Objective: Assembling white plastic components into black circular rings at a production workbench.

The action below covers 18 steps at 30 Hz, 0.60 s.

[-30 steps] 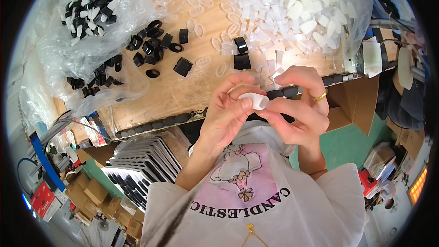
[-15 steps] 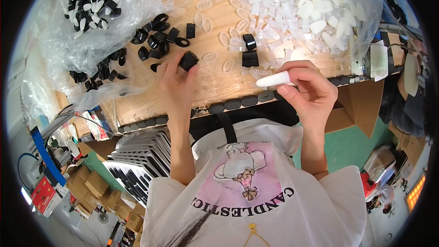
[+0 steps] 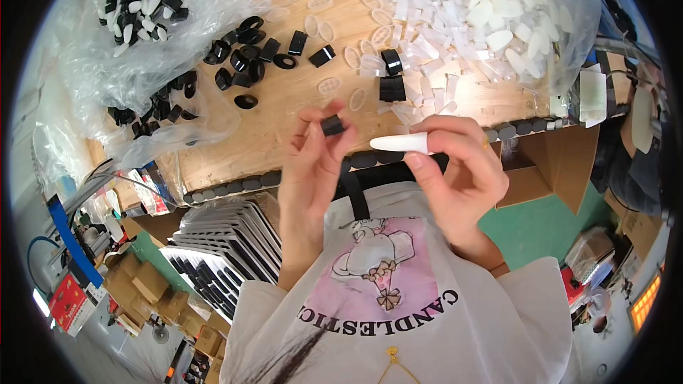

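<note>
From my end I have the left hand (image 3: pixel 311 160) raised at the near edge of the table (image 3: pixel 206 160), its fingers bent close around a short black piece (image 3: pixel 331 125). They are drawn nearly together, with just that piece between thumb and fingertips; a little blur hides the exact contact. My right hand (image 3: pixel 466 163) is beside it, thumb and fingers pinching the wide end of a long, tapered white piece (image 3: pixel 398 144). I see its narrow tip pointing at the left hand, near the black piece but apart from it.

Beyond the hands I make out a loose black piece (image 3: pixel 322 55) lying alone, a cluster of black rings (image 3: pixel 245 57) to its left, and two black bands (image 3: pixel 392 82) to its right, one just behind the other. Clear oval rings (image 3: pixel 326 31) lie flat between these groups. Farther right I have a big heap of whitish pieces (image 3: pixel 498 7) with translucent strips (image 3: pixel 420 46) spread beside it. At far left, crumpled clear plastic (image 3: pixel 78 92) lies around more black and white pieces (image 3: pixel 149 0).
</note>
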{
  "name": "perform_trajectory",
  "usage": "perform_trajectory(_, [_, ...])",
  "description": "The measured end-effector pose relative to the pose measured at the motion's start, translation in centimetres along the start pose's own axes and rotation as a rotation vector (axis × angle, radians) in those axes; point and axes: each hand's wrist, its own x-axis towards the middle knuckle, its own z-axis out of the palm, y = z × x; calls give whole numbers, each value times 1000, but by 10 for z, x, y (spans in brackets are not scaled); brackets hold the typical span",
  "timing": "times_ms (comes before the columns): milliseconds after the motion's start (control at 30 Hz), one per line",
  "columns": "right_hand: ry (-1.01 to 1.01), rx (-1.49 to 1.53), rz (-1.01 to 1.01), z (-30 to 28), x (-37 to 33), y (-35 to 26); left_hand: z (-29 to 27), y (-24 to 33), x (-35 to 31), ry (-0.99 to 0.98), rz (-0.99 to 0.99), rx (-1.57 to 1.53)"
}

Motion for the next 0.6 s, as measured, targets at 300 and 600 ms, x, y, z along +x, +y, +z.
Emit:
perform_trajectory(300, [133,-117,-250,17,2,-5,1,-27,-6,-92,-70,-188])
perform_trajectory(600, [91,-211,-392,16,11,-4,18,-23,-18,-96,173,241])
